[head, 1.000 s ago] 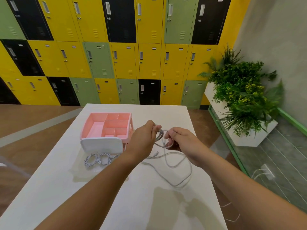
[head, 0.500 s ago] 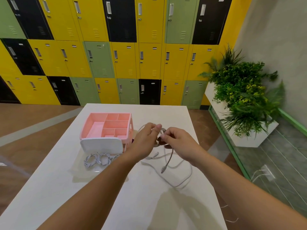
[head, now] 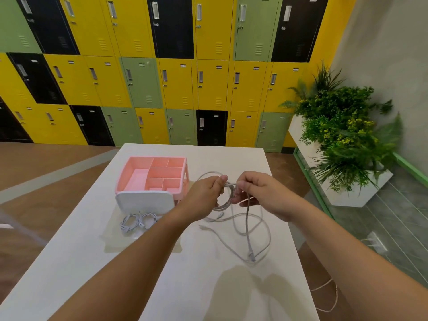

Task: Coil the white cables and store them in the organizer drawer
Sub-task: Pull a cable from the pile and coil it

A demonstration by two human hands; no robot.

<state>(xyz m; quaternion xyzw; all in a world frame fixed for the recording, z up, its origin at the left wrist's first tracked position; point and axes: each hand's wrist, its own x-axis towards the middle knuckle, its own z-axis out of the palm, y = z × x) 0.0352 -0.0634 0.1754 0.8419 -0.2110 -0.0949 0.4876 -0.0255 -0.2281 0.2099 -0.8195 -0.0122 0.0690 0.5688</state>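
Observation:
A pink organizer (head: 129, 172) with a white drawer front (head: 144, 200) stands on the white table (head: 92, 262), left of centre. Two coiled white cables (head: 137, 222) lie just in front of the drawer. My left hand (head: 203, 195) and my right hand (head: 259, 193) meet above the table, right of the organizer, both pinching one white cable (head: 247, 228). A small loop of it hangs between the hands, and its free end dangles down to a plug near the table. More loose cable (head: 266, 242) lies in wide curves below the hands.
A wall of yellow, green and black lockers (head: 176, 89) stands behind the table. A white planter with green plants (head: 342, 140) sits on the floor at the right. A thin cord (head: 328, 295) lies on the floor by the table's right edge.
The coil between my hands has grown by another turn. A loop now arcs behind my left hand. The free plug end has swung down lower to the right.

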